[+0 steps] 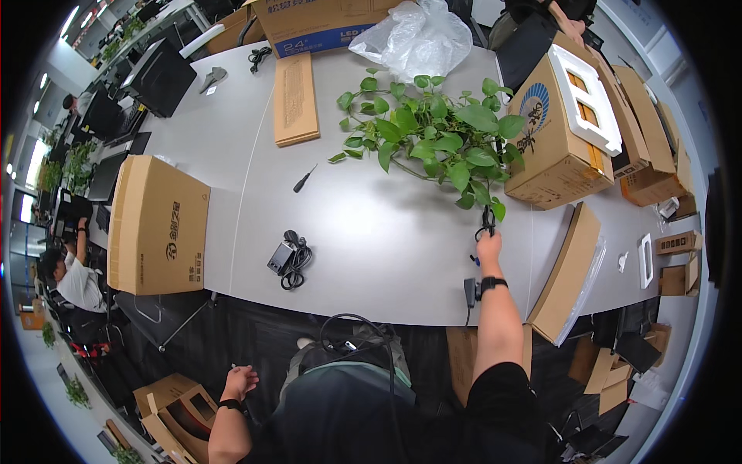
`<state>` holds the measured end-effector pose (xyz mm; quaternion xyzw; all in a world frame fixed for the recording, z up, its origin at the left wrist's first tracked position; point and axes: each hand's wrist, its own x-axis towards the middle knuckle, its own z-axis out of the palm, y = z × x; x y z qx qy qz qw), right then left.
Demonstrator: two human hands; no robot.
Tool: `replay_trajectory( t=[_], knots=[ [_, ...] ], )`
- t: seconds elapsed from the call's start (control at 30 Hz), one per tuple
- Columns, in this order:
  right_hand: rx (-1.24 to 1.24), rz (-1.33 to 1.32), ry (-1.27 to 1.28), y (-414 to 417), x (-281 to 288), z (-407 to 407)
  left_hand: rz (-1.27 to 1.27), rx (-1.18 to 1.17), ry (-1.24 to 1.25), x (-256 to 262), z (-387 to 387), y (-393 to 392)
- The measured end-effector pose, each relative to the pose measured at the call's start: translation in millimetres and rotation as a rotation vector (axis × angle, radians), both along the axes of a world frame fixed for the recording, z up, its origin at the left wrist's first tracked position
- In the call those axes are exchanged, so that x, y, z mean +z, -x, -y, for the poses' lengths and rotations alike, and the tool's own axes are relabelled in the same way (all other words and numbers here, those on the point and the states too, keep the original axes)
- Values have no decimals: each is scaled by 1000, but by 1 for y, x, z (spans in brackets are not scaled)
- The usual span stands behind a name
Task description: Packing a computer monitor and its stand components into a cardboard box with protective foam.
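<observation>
My right hand (490,246) reaches forward over the grey table (371,261), closed on a bundled black cable (487,220) just below the trailing leaves of a green potted plant (440,133). A small black device with a short cord (470,292) is beside my right wrist. Low at the left, away from the table, my left hand (242,380) hangs with its fingers partly curled; whether it holds anything is unclear. A black power adapter with coiled cable (284,258) lies left of centre, and a black-handled screwdriver (302,181) lies behind it.
A large cardboard box (168,232) stands at the left edge. Further back are a flat carton (295,101), clear plastic wrap (417,40) and a blue-marked box (319,23). On the right stand a box with white foam (550,133) and a long cardboard piece (568,272). Other people are nearby.
</observation>
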<state>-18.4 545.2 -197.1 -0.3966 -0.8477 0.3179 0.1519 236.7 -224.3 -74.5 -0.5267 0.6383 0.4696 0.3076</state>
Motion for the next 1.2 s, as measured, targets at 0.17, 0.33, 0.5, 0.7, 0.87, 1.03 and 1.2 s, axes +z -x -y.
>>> replay_trajectory(
  t=[0.17, 0.33, 0.5, 0.7, 0.87, 1.03, 1.2],
  knots=[
    [-19, -252, 827, -73, 71, 35, 50, 24, -6, -7, 0, -13],
    [130, -146, 1200, -128, 142, 125, -146, -106, -23, -7, 7, -2],
    [635, 125, 1312, -134, 172, 250, -458, -232, 54, 14, 26, -4],
    [1405, 456, 955, -156, 219, 466, -815, -311, 94, 104, 60, -84],
    [1852, 721, 966, -212, 264, 642, -981, -151, 62, 179, 107, -209],
    [2301, 1057, 565, -292, 281, 794, -1092, 9, 338, 189, 122, -322],
    [2417, 1307, 393, -342, 283, 891, -1020, 350, 448, 178, 139, -378]
  ],
)
